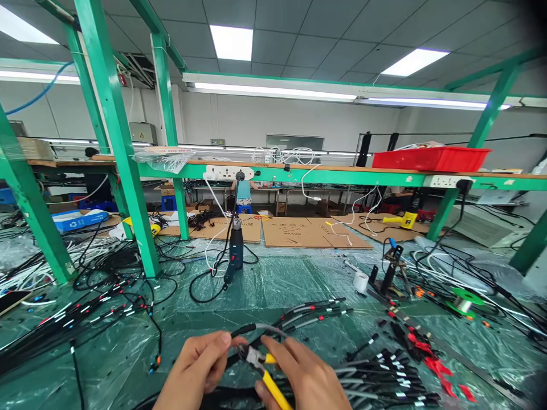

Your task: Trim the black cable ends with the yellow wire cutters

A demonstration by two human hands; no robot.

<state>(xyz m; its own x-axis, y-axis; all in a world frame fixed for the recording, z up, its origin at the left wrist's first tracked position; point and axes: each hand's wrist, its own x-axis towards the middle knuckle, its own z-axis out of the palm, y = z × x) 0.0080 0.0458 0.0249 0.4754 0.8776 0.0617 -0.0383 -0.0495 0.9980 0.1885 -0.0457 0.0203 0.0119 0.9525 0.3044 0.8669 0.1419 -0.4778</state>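
Observation:
My left hand is closed at bottom centre, its thumb and index finger pinching a grey and black cable that arcs over toward my right hand. My right hand grips a pair of yellow-handled cutting pliers. The metal jaws point left and lie close to my left fingertips, against the dark cable end. Whether the jaws are closed on it I cannot tell. Just behind my hands lie several grey-black cables with red and white marks. A bundle of black cables with white labels rests to the right.
A heat gun stands upright behind my hands. Tangled black cables cover the left side. On the right are a black clamp fixture, a solder spool and red scraps. Green posts carry a shelf with a red bin.

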